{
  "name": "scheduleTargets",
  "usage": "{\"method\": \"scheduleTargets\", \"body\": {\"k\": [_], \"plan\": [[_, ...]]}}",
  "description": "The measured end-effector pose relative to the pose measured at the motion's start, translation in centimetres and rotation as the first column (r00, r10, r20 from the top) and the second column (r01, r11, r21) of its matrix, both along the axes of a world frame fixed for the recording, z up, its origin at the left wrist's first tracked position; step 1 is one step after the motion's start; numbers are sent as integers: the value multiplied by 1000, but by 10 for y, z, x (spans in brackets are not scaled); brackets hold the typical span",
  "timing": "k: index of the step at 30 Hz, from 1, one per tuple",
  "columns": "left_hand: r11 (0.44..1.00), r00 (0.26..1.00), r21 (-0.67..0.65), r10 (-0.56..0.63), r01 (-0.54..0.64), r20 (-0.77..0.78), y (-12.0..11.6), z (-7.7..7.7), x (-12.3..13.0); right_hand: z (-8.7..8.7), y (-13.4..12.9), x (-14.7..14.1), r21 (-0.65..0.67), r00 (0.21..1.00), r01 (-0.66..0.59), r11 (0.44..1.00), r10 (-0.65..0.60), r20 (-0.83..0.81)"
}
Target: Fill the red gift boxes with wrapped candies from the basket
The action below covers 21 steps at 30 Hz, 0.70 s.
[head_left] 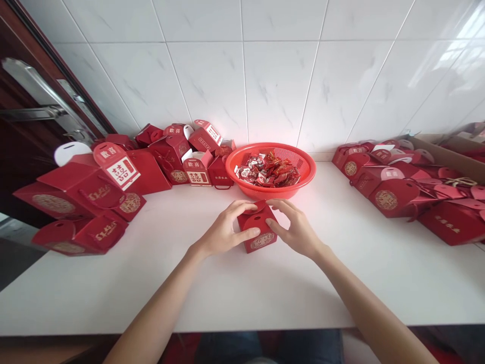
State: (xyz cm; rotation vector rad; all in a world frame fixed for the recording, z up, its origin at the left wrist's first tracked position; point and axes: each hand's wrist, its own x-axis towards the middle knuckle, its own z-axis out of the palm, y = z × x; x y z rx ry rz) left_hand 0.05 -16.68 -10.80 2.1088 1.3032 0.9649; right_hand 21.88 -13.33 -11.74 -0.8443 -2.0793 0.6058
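A small red gift box (260, 241) with a gold emblem on its front stands upright on the white table (265, 298). My left hand (226, 230) is at its left side, thumb across the front flap and fingers on the far top edge. On the other side my right hand (294, 228) pinches the flap at the right, its index finger reaching over the back edge. Both hands are closed round the top of the box. Just behind it sits a red plastic basket (271, 193) holding wrapped candies (278, 174).
At the left lies a cluster of red boxes (102, 192), some stacked. More red boxes (394, 189) fill the right side, near a cardboard carton (435, 151). A tiled wall (280, 91) closes off the back, and a door with a metal handle (41, 86) stands at the left.
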Motion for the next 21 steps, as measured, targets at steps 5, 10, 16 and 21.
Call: {"method": "scheduleTargets", "body": {"k": [5, 10, 16, 21], "plan": [[990, 993, 80, 116, -117, 9, 1, -7, 10, -9, -19, -13, 38, 975, 222, 974, -223, 14], [978, 982, 84, 189, -188, -1, 0, -9, 18, -11, -42, -26, 54, 937, 320, 946, -324, 131], [995, 996, 48, 86, -85, -8, -5, -5, 21, -10, -53, -35, 65, 895, 407, 911, -412, 169], [999, 999, -7, -33, 33, -20, -12, 1, 20, -8, -57, -25, 36, 883, 442, 896, -442, 159]]}}
